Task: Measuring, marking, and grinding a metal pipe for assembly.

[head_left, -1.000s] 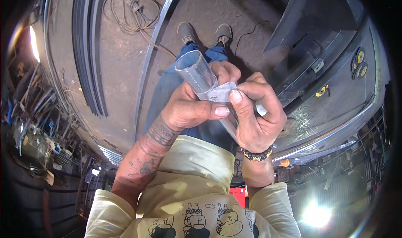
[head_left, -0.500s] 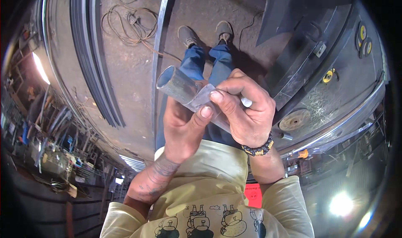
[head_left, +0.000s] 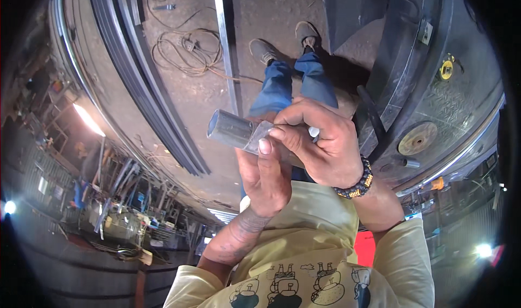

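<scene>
Over on the left, dark metal bars (head_left: 135, 80) lie side by side, then a coiled cable (head_left: 188, 43) on the floor. Here's the grey tube (head_left: 230, 130), up before the body: left hand (head_left: 266, 183) gripping it, thumb on a thin sheet (head_left: 259, 134); right hand (head_left: 331, 140) pinching that sheet's edge, white piece (head_left: 313, 131) among its fingers.

smooth grey metal tube (head_left: 230, 130), perhaps paper strip (head_left: 258, 136), matt denim jeans (head_left: 275, 87)

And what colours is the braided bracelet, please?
The braided bracelet is black and yellow, as the head view shows.
</scene>
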### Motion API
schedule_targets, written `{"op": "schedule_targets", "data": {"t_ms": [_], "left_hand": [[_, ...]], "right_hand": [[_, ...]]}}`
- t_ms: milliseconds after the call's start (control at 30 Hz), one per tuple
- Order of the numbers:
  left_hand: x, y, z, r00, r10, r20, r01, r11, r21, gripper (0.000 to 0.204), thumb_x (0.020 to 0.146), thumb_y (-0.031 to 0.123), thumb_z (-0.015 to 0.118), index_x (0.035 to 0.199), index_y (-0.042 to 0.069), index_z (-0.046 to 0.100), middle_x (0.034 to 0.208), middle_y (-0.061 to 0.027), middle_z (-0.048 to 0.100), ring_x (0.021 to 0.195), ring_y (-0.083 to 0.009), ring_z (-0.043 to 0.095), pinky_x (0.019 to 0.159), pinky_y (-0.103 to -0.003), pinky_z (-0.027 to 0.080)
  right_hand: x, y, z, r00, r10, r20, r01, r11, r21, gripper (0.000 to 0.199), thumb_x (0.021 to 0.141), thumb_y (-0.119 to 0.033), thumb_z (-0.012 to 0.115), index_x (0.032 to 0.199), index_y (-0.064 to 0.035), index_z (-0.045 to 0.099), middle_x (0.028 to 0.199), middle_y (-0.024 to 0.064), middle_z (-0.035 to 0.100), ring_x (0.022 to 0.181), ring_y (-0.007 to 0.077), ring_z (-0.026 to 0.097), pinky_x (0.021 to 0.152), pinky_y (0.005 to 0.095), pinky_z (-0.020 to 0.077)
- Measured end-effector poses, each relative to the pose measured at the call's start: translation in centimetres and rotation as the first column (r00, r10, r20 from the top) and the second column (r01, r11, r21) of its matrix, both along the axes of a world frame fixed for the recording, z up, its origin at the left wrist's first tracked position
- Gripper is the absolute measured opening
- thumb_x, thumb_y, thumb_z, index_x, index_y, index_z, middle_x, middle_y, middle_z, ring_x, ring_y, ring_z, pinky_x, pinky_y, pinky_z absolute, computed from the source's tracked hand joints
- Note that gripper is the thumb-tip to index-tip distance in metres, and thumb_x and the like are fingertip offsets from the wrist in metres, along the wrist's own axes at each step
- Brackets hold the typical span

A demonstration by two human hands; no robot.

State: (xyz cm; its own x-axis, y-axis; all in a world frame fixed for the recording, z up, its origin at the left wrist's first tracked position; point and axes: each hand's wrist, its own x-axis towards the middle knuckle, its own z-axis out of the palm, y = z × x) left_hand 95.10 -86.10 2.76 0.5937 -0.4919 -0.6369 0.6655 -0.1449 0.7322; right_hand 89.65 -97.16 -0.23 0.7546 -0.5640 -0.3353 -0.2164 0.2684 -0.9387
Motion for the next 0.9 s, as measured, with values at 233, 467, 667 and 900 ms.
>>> {"op": "schedule_targets", "data": {"t_ms": [233, 467, 667, 900], "left_hand": [[0.3, 0.0, 0.1, 0.995, -0.063, 0.082, 0.052, 0.991, 0.122, 0.037, 0.104, 0.025, 0.037, 0.128, -0.005, 0.038, 0.112, -0.0102, 0.051, 0.097, -0.0138, 0.048, 0.082, -0.027, 0.04], [0.5, 0.2, 0.1, 0.989, -0.097, 0.115, 0.074, 0.979, 0.191, 0.038, 0.104, 0.026, 0.037, 0.126, -0.005, 0.04, 0.109, -0.0103, 0.053, 0.092, -0.0135, 0.049, 0.077, -0.026, 0.04], [0.2, 0.2, -0.4, 0.986, -0.079, 0.144, 0.047, 0.977, 0.21, 0.037, 0.104, 0.026, 0.038, 0.124, -0.004, 0.043, 0.111, -0.011, 0.054, 0.096, -0.0154, 0.051, 0.083, -0.028, 0.041], [0.8, -0.6, 0.2, 0.496, -0.724, 0.479, 0.35, 0.671, 0.653, 0.038, 0.104, 0.026, 0.039, 0.124, -0.005, 0.044, 0.118, -0.0156, 0.055, 0.107, -0.022, 0.053, 0.099, -0.035, 0.038]], "right_hand": [[0.0, 0.0, -0.1, 1.0, -0.01, 0.017, 0.01, 1.0, 0.006, 0.014, 0.083, -0.005, 0.073, 0.09, -0.0012, 0.062, 0.077, 0.0084, 0.063, 0.066, 0.0184, 0.058, 0.059, 0.0284, 0.0445], [0.3, -0.1, -0.1, 1.0, 0.006, 0.013, -0.006, 1.0, -0.015, 0.014, 0.084, -0.006, 0.073, 0.091, -0.0013, 0.062, 0.076, 0.0089, 0.063, 0.065, 0.0191, 0.058, 0.058, 0.029, 0.0442], [0.4, 0.0, 0.2, 0.999, 0.007, -0.048, 0.0, 0.991, 0.137, 0.015, 0.085, -0.008, 0.073, 0.09, -0.0013, 0.06, 0.076, 0.0075, 0.063, 0.063, 0.016, 0.058, 0.058, 0.0287, 0.0446], [0.3, -2.2, -1.9, 0.99, 0.136, -0.048, -0.042, 0.592, 0.805, 0.042, 0.083, -0.012, 0.077, 0.109, -0.0003, 0.046, 0.082, 0.0008, 0.064, 0.075, 0.0061, 0.056, 0.064, 0.0223, 0.0434]]}}
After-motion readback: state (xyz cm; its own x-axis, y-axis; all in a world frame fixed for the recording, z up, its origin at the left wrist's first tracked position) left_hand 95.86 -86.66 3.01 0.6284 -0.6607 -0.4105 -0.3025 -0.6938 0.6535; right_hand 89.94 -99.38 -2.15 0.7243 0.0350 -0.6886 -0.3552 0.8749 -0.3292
